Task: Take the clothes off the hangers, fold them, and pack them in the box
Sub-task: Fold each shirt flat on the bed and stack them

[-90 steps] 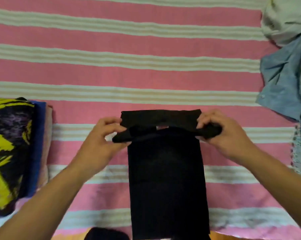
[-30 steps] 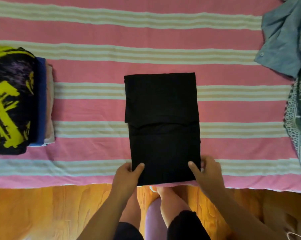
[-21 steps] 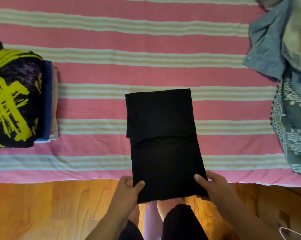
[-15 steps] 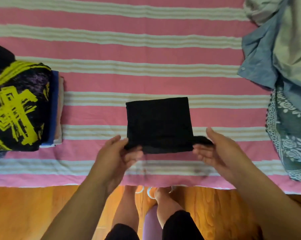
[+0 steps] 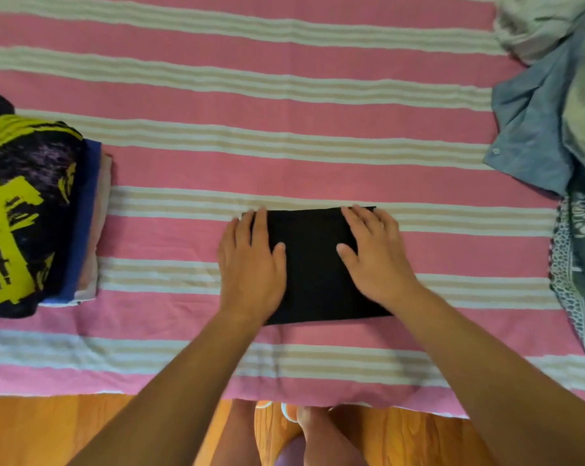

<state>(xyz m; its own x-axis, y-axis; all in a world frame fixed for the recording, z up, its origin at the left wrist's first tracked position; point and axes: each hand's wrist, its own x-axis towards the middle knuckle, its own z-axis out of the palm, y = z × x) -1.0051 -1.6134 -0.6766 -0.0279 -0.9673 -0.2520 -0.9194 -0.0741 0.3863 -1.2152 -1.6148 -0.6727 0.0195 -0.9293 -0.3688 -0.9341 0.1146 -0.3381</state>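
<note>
Black cloth lies under straight, spread fingers [image 5: 261, 227]: the left hand [image 5: 250, 267] and right hand [image 5: 375, 260] press flat on the black garment [image 5: 313, 264], gripping nothing. A moment ago its near half was being lifted; now it is doubled into a compact rectangle on the striped bed cover [image 5: 284, 129]. I judge it ready to join the folded stack [image 5: 49, 213] at left; unfolded clothes [image 5: 553, 129] wait at right.

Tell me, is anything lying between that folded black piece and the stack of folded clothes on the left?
Nothing visible: only bare striped sheet lies between the black garment, pressed flat by left hand and right hand, and the folded stack. No box shows.
</note>
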